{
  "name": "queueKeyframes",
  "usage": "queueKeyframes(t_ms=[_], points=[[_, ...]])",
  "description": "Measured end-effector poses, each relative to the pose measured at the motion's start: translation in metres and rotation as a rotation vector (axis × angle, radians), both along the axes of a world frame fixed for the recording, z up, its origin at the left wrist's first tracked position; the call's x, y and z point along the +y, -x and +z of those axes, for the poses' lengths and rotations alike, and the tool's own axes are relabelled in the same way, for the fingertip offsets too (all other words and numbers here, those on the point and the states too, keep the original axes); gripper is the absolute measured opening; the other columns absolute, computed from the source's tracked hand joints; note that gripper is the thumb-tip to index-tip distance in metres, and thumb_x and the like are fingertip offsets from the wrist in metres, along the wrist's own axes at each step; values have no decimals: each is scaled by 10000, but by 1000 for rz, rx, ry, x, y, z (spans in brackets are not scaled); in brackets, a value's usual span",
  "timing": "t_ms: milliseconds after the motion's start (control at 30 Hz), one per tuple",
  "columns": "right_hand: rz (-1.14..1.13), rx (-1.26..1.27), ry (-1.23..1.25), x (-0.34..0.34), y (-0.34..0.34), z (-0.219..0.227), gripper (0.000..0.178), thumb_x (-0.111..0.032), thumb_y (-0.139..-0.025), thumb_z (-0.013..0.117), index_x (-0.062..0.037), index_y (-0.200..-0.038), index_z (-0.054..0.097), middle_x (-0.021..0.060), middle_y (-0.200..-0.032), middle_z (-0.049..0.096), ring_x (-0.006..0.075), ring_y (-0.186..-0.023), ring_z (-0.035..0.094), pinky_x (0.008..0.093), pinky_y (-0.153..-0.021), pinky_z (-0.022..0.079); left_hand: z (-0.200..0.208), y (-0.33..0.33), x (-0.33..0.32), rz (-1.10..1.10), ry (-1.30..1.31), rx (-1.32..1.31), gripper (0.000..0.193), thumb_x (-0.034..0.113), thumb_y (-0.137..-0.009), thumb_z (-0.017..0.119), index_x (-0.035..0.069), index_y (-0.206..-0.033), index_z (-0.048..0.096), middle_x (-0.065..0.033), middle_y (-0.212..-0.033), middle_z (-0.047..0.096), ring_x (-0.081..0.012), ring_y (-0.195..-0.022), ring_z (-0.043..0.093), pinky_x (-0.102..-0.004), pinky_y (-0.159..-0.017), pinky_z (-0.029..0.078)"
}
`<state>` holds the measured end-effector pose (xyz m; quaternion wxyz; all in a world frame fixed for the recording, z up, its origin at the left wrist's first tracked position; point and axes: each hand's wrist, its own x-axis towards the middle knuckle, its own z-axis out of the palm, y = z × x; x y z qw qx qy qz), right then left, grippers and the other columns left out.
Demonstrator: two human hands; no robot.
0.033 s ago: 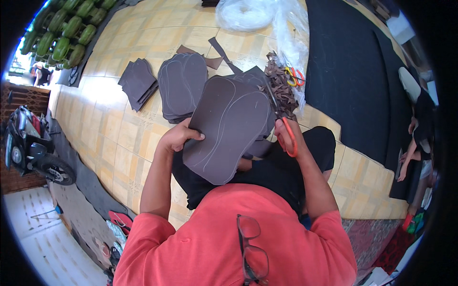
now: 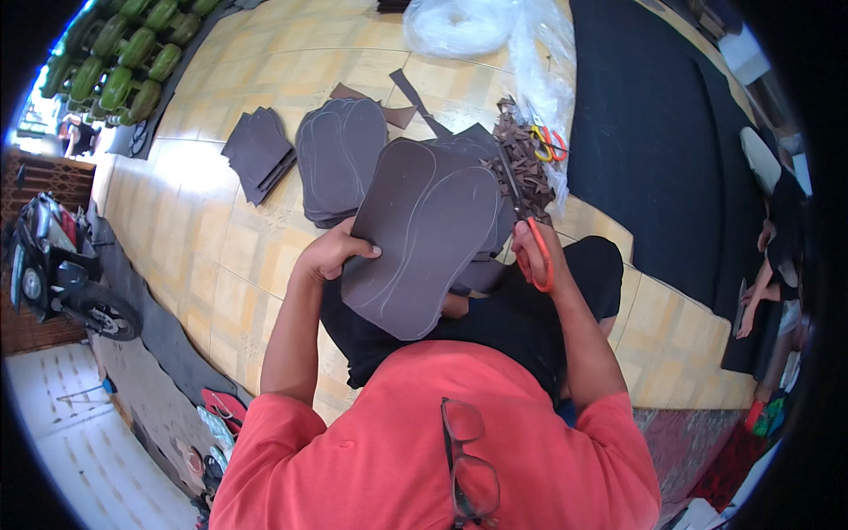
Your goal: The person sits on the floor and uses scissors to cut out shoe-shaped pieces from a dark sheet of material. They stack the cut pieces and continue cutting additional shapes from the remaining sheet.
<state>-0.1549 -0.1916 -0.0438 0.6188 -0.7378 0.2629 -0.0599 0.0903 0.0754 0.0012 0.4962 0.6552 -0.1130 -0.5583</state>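
My left hand (image 2: 340,250) pinches the left edge of a dark brown sheet (image 2: 420,252), its thumb on top. Two curved sole-like outlines are drawn on the sheet in pale line. My right hand (image 2: 536,247) is closed round the orange handles of a pair of scissors (image 2: 515,190). The blades point away from me beside the sheet's right edge and look nearly together. Beyond my left hand lies a stack of marked brown sheets (image 2: 340,159). A smaller stack of cut brown pieces (image 2: 258,155) is left of it. More dark sheets (image 2: 477,140) lie partly hidden behind the held one.
Brown scraps (image 2: 527,168) are heaped at the far right, next to scissors with yellow and red handles (image 2: 549,144). Clear plastic (image 2: 464,26) lies beyond. A long black sheet (image 2: 645,141) covers the right floor, with another person (image 2: 768,256) beside it. A motorbike (image 2: 75,283) stands left.
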Motion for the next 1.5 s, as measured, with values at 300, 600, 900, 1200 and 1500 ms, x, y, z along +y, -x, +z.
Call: queueKeyframes(t_ms=[300,600,900,1200,1500], points=[[-280,60,-267,0,19,-54,550,-507,-989,484,7,-810,565,18,-514,446,114,-381,449,266,-347,361,-5,-100,4,290,42,-8,629,160,-801,744,-25,-1338,475,-134,-1176,602,-219,-1051,594,-371,-895,501],[-396,58,-428,-9,10,-66,509,-482,-962,564,4,-810,564,5,-517,433,106,-376,438,260,-336,350,-84,-57,-50,236,-149,-1286,285,163,-848,675,24,-1093,629,-219,-953,665,-375,-887,660,-460,-773,514],[-376,147,-351,-15,-2,-76,519,-497,-953,577,6,-826,559,11,-533,425,113,-372,417,267,-337,340,-165,70,-113,-241,-529,-1055,750,398,-742,824,-113,-1175,486,-273,-1188,515,-439,-1073,582,-472,-892,517],[-437,80,-495,-23,-2,-82,544,-518,-894,655,17,-844,571,6,-538,450,105,-382,441,257,-349,370,-167,69,-120,-119,-569,-1117,787,237,-703,859,-89,-1264,413,-254,-1175,533,-428,-1082,574,-472,-896,513],[-452,76,-471,-24,0,-81,541,-521,-892,648,14,-841,581,7,-545,450,112,-385,444,263,-359,376,-99,40,-132,1,1,-1176,267,107,-842,655,-33,-1067,620,-275,-986,662,-448,-950,639,-485,-813,496]])
